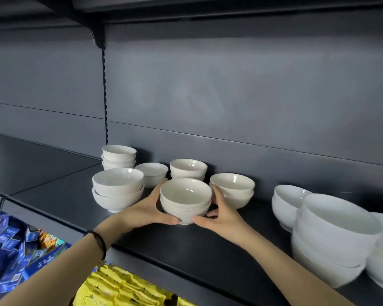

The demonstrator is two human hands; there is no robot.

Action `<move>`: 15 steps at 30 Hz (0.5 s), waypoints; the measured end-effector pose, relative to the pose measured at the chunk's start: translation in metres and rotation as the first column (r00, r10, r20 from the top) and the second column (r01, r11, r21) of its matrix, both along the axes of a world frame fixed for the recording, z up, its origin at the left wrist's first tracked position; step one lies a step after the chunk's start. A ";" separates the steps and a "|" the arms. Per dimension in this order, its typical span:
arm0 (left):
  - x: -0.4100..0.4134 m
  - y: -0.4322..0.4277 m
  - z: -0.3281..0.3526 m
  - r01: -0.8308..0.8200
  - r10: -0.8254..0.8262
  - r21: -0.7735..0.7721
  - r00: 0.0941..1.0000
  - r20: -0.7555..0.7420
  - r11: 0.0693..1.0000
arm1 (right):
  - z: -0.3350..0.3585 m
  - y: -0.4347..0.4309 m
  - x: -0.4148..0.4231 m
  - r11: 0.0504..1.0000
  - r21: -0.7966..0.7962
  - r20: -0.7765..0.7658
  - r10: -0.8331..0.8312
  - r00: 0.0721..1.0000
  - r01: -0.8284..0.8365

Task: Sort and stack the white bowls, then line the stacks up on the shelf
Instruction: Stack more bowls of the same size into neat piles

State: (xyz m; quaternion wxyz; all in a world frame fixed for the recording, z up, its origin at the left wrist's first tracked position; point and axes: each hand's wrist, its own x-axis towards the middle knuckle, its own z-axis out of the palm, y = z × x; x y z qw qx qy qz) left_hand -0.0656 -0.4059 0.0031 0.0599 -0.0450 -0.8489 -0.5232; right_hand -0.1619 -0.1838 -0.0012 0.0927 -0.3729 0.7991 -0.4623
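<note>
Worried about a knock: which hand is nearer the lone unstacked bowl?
Left. The left hand sits just in front of the lone bowl; the right hand is across the middle stack.

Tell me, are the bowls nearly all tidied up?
About halfway. Done: most bowls are nested, like the back-left stack. In hand: the left hand and right hand hold the front stack. Left: the single bowl needs a stack, and the stacks are bunched on the shelf, not lined up.
</note>
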 end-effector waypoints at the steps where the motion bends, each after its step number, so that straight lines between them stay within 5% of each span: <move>1: -0.004 -0.002 0.000 0.061 -0.061 0.020 0.998 -0.013 0.998 | -0.004 -0.003 -0.002 0.999 -0.040 0.014 0.021 1.000 -0.021; 10: -0.020 -0.007 -0.003 0.124 -0.114 0.118 0.989 -0.093 0.985 | -0.006 -0.012 0.007 0.946 -0.324 0.099 0.006 0.995 0.026; 15: -0.019 0.001 0.009 0.074 -0.032 0.257 0.986 -0.166 0.963 | 0.015 -0.010 0.017 0.919 -0.376 -0.038 -0.142 0.989 0.117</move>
